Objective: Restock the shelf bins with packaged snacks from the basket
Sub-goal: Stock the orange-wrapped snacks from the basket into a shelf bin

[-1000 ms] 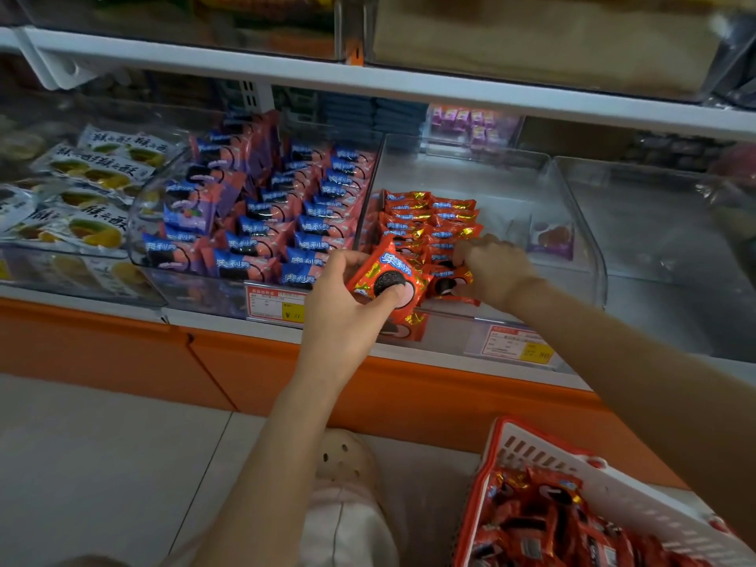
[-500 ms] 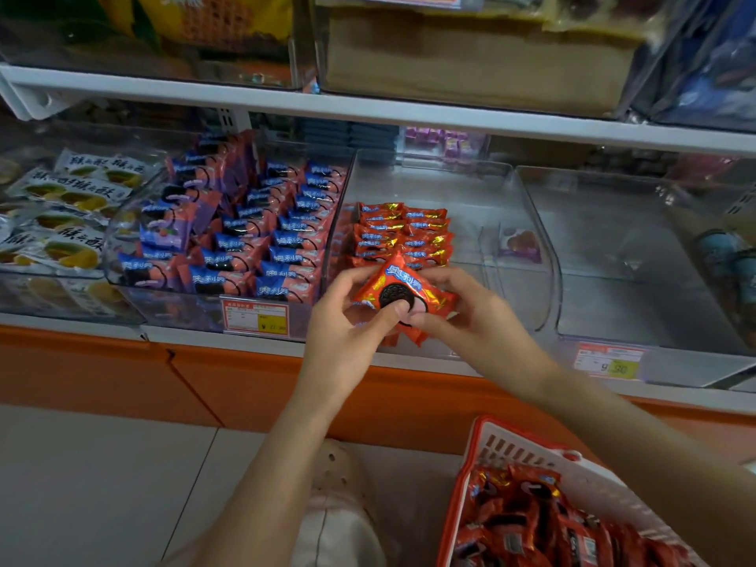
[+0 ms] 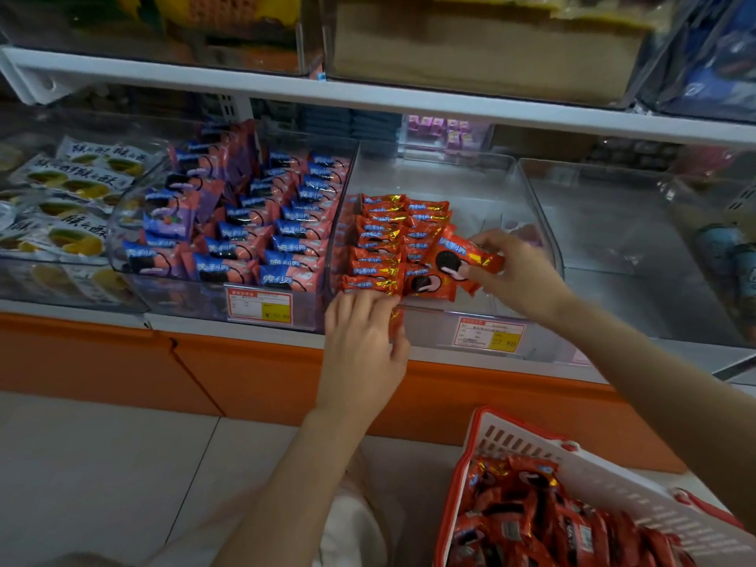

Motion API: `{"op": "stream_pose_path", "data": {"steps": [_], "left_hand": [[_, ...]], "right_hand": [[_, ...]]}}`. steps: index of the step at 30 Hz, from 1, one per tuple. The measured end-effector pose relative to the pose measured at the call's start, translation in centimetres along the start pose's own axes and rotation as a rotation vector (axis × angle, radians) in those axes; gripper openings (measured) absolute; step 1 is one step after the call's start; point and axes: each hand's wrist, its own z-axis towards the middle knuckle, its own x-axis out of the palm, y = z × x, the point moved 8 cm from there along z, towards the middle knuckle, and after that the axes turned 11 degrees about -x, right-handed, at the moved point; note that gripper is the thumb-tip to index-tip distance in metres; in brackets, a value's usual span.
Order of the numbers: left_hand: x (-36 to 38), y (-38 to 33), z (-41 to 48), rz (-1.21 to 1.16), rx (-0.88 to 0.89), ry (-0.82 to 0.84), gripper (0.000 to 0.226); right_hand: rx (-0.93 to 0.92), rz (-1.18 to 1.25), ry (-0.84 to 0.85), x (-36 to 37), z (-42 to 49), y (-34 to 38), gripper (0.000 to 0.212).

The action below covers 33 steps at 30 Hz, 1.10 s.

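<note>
**A:** Where does the head view put the person?

**B:** Low down, facing a shop shelf unit. A white shelf board (image 3: 368, 98) crosses the top. An orange base panel (image 3: 253, 374) runs beneath the bins, and pale floor tiles (image 3: 102, 464) lie below that.

**A:** What sits on the shelf surface?

**B:** Clear bins stand side by side. The middle bin (image 3: 470, 186) holds orange packs (image 3: 380, 247), stood in 2 rows along its left side. The bin to its left is full of blue-and-pink packs (image 3: 253, 223), and white packs (image 3: 73, 190) with yellow pictures lie farther left. A right bin (image 3: 613, 223) stands beside the middle one. A price tag (image 3: 259, 306) is fixed to the front of the blue-and-pink bin, and a second tag (image 3: 489, 335) to the front of the middle bin.

**A:** And the hands?

**B:** The right hand (image 3: 519, 276) pinches a single pack (image 3: 458, 255) between thumb and fingers. The pack is tilted over the front of the right row, inside the middle bin. The left hand (image 3: 364, 345) has its fingers close together, with the tips touching the front row at the bin's lip. A sliver of orange wrapper shows beside its thumb. Whether the hand grips that wrapper cannot be told.

**A:** The basket?

**B:** The red-and-white basket (image 3: 527, 435) is at the lower right, under the right forearm. It holds loose packs (image 3: 532, 521) in the same orange wrapper.
</note>
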Motion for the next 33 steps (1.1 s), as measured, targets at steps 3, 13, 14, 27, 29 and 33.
{"op": "stream_pose_path", "data": {"steps": [3,13,14,27,29,33], "left_hand": [[-0.1,0.1,-0.2,0.007,0.017,-0.026,0.037],[0.1,0.1,-0.2,0.026,0.009,-0.035,0.043],[0.1,0.1,-0.2,0.028,0.012,-0.038,0.042],[0.0,0.2,-0.3,0.042,0.052,-0.012,0.045],[0.0,0.1,-0.7,0.047,0.049,-0.004,0.048],[0.6,-0.7,-1.5,0.099,0.021,-0.001,0.058]], "right_hand": [[-0.017,-0.164,0.185,2.1,1.8,-1.3,0.039],[-0.329,-0.88,0.443,6.7,4.5,0.9,0.045],[-0.337,-0.891,0.434,6.8,4.7,1.0,0.047],[-0.288,-0.553,0.198,4.6,3.4,1.9,0.033],[-0.271,-0.455,0.108,3.4,1.5,2.4,0.03],[-0.376,-0.37,0.103,2.5,-4.2,3.1,0.038]]}}
